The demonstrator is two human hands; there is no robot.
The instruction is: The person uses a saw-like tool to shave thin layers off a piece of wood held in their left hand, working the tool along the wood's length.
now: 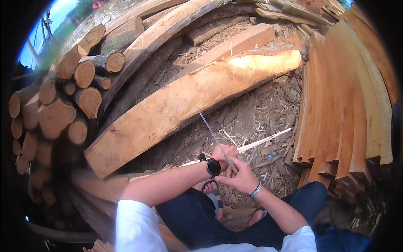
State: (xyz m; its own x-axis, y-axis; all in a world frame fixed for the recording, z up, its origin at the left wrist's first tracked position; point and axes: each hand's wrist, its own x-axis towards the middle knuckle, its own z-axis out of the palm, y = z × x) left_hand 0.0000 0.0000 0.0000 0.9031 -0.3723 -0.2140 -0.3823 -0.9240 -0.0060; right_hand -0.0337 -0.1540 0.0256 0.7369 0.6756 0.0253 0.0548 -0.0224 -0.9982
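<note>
My left hand (225, 152), with a black watch on its wrist, is closed around a long, pale strip of split wood (265, 140). The strip runs out to the right and tapers to a point; part of it is hidden behind my hand and forearm. In my right hand (242, 177) is the near end of a long, thin blade (206, 122), which points up and to the left, away from me. It crosses close over my left hand. Whether the blade touches the strip cannot be made out. Below both hands are my sandalled feet.
A large sawn slab (168, 105) lies diagonally ahead, with a squared beam (247, 40) beyond it. Cut logs (56, 119) are piled on the left. Long planks (336, 101) stack up on the right. Bark and shavings (273, 105) cover the ground.
</note>
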